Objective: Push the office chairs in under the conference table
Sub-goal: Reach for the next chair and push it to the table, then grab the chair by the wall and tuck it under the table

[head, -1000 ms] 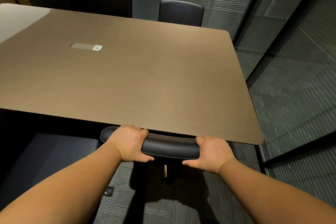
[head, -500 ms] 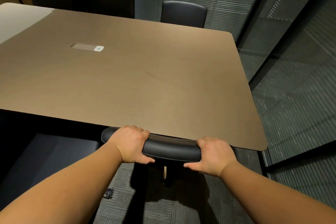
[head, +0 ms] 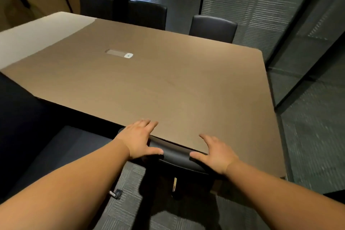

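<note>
Looks like this chair is basically done. The black chair backrest (head: pixel 177 157) sits right against the near edge of the conference table (head: pixel 168 84), seat hidden underneath it, so I'd call that one pushed in. The left hand (head: pixel 139 141) is spread flat, fingers splayed, hovering over the left end of the backrest with the fingertips out over the table edge, not wrapped around anything. The right hand (head: pixel 216 153) is the same deal, open with the thumb pointing inward, just over the right end of the backrest. Can't really tell if the palms are touching the padding or lifted off it.

Beyond the hands, on the far side of the table, three more dark chairs: the right far chair (head: pixel 212 28) looks tucked close to the edge, the middle far chair (head: pixel 149 15) and left far chair (head: pixel 96 4) seem to stand a bit back, so my guess is those need a shove.

Tabletop is bare brown wood grain with a cable hatch (head: pixel 119 53) set into it, well ahead of the left hand. Grey ribbed carpet (head: pixel 313 145) to the right of the right hand, glass walls with blinds (head: pixel 252 5) behind, pretty dim room.
</note>
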{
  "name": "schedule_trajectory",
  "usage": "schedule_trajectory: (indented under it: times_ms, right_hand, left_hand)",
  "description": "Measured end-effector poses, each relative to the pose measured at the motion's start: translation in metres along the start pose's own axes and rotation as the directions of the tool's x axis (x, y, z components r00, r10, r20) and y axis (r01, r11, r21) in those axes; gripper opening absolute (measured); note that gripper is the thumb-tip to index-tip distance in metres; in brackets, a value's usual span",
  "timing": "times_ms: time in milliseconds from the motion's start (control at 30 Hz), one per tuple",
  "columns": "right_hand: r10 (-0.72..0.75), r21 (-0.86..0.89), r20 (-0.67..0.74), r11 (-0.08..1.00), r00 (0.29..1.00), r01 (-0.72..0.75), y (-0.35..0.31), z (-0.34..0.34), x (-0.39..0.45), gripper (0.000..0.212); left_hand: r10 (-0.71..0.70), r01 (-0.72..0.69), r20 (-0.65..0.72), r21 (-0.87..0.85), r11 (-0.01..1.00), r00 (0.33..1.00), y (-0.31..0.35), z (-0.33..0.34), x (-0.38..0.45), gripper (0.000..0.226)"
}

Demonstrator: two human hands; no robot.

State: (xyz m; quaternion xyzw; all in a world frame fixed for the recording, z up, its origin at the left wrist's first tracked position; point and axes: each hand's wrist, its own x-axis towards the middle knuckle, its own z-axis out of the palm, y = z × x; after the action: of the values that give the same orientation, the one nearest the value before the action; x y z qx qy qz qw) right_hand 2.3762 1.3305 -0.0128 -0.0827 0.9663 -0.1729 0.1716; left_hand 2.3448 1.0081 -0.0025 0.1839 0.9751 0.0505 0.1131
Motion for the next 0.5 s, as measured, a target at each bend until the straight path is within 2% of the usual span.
schedule_trajectory:
  times_ms: [267, 367, 500]
  right_hand:
    - [-0.232, -0.031, -0.034, 0.972, 0.972, 0.231, -0.056, -0.046, 0.035, 0.104]
    - [-0.339, -0.039, -0.041, 0.941, 0.94, 0.337, -0.096, -0.057, 0.046, 0.113]
    - [-0.496, -0.046, -0.028, 0.868, 0.868, 0.495, -0.156, -0.055, 0.056, 0.11]
  left_hand:
    - [-0.308, 0.299, -0.128, -0.087, 0.95, 0.943, -0.012, -0.056, -0.058, 0.135]
    - [-0.414, 0.401, -0.177, -0.105, 0.91, 0.893, -0.024, -0.07, -0.096, 0.127]
    - [-0.548, 0.528, -0.207, -0.144, 0.837, 0.811, -0.043, -0.078, -0.153, 0.129]
